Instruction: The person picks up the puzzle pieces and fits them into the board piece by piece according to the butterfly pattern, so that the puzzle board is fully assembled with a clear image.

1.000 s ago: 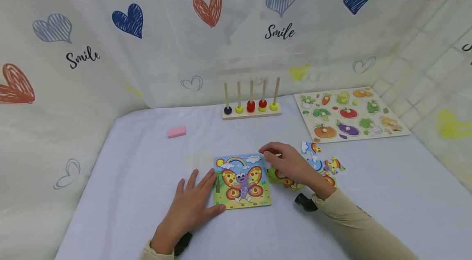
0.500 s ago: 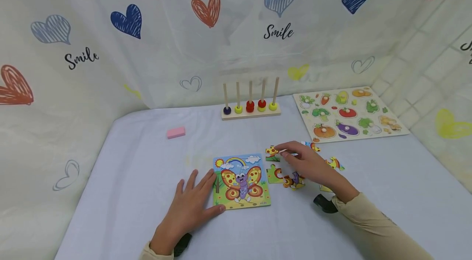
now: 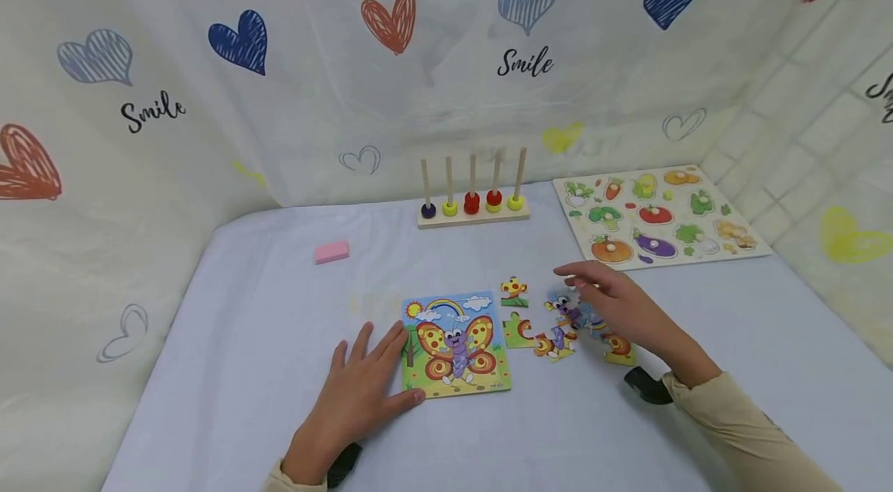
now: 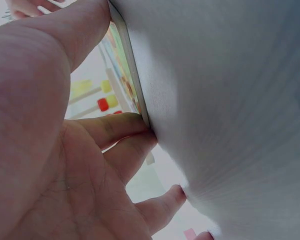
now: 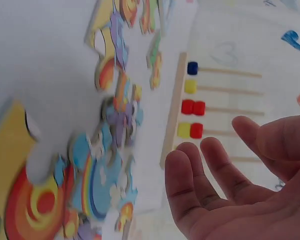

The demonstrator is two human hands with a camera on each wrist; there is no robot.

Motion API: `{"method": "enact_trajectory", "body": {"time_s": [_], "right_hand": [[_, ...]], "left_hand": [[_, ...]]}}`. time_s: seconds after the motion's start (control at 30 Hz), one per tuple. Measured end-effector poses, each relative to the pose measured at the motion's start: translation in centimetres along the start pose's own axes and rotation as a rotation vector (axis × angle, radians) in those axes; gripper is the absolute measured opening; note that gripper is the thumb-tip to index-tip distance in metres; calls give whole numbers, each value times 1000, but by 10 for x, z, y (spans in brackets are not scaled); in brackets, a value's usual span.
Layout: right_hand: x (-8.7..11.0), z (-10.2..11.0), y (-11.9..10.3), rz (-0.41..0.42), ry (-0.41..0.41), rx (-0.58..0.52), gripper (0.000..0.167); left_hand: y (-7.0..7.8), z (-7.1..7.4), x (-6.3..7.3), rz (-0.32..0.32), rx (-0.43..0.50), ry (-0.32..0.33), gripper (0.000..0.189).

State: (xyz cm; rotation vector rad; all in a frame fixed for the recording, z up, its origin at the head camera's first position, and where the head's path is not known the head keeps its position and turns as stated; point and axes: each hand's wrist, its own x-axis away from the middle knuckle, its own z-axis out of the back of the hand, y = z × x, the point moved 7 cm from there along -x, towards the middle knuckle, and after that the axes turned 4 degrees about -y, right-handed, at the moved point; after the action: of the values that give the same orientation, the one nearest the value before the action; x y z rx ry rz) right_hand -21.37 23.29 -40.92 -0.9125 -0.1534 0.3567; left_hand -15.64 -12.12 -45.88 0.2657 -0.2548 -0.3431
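Note:
A square butterfly puzzle board [image 3: 456, 346] lies flat on the table in the head view. My left hand [image 3: 359, 395] rests at its left side, fingers spread, with the thumb at the lower left corner and fingertips against the left edge. Right of the board lie several loose jigsaw pieces, among them a red-and-yellow piece [image 3: 514, 289], a green piece [image 3: 516, 331] and a purple piece [image 3: 556, 343]. Above the pieces farther right hovers my right hand [image 3: 621, 310], partly covering them. In the right wrist view its fingers [image 5: 180, 180] are loosely bent, with nothing between them and the thumb.
A wooden bead counter [image 3: 474, 218] with upright pegs stands at the back. At the back right lies a vegetable peg board [image 3: 677, 217]. A pink block [image 3: 332, 252] sits at the left. A printed cloth [image 3: 300, 104] hangs behind the table.
My right hand has moved right, away from the butterfly board, over the farther pieces. Pieces beside the board that it covered now show. My left hand and the board have stayed put.

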Motion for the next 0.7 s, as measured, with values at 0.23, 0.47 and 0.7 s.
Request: {"method": "enact_trajectory", "body": {"time_s": [0.23, 0.47, 0.7], "right_hand": [[5, 21, 7, -27, 44, -5, 35], [10, 28, 15, 2, 64, 93, 32], [18, 24, 25, -38, 50, 165, 34]], "left_hand": [[0, -1, -1, -1, -10, 0, 95], [0, -2, -1, 3, -14, -4, 95], [-1, -2, 0, 0, -15, -2, 94]]}}
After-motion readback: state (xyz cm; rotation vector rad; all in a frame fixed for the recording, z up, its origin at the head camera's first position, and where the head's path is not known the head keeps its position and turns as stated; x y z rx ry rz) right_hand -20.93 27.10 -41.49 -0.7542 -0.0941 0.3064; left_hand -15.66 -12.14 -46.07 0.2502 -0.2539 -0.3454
